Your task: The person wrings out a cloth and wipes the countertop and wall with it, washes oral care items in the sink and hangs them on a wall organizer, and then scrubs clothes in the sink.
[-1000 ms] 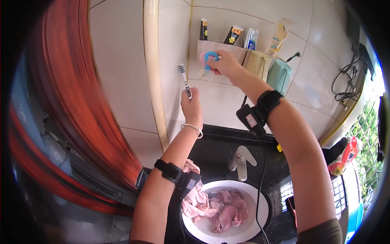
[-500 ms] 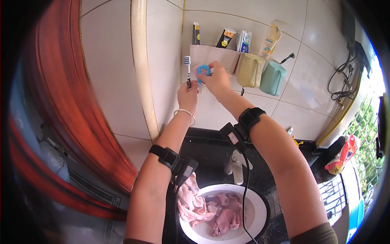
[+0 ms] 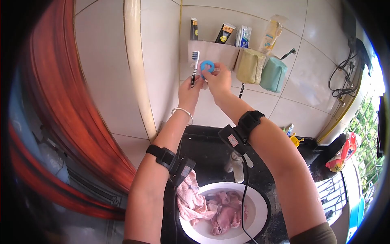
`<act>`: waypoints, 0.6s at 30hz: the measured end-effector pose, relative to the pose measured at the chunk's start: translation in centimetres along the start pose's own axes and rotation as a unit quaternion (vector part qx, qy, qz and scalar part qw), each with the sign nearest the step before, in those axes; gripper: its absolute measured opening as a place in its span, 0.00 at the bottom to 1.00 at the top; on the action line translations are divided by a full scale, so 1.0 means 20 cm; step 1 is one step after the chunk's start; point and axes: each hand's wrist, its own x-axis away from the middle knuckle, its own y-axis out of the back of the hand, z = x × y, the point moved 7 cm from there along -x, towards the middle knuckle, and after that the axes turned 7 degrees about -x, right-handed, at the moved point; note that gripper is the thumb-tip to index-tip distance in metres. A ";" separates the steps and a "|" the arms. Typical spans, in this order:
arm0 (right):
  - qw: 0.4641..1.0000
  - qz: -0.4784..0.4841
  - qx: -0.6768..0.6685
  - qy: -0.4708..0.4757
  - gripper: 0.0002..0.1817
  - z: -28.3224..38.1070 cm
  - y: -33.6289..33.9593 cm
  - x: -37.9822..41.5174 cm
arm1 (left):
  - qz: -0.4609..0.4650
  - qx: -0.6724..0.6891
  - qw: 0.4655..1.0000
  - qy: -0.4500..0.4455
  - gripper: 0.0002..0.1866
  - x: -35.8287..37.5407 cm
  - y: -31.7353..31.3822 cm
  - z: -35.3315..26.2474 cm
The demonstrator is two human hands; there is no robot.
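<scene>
Toothbrush (image 3: 195,67) has neared the blue ring (image 3: 207,62); tube labels (image 3: 224,37) are unreadable.

Tiled wall (image 3: 292,109), red curtain (image 3: 73,101), bright window (image 3: 367,126)

no readable text: tubes (image 3: 224,33) and red packet (image 3: 345,152) show blurred print.

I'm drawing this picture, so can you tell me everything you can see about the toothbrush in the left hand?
The toothbrush looks like plastic, with blue and white bristles, a slim white neck and dark bands on its handle. It stands nearly upright, bristle end up, leaning slightly right in the picture, just left of the blue ring-shaped piece. The left hand's grip holds its lower part, hiding some of the handle.
</scene>
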 end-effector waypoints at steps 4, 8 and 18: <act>0.998 -0.045 0.034 0.006 0.19 0.03 0.03 0.04 | 0.015 -0.038 0.998 -0.041 0.10 -0.03 -0.02 -0.01; 0.996 -0.024 0.089 0.020 0.18 -0.06 0.00 -0.01 | 0.068 0.016 0.994 0.081 0.07 -0.02 -0.05 0.06; 0.976 0.021 0.206 0.068 0.19 -0.04 0.01 -0.05 | 0.059 0.178 0.969 0.162 0.08 0.00 -0.06 0.06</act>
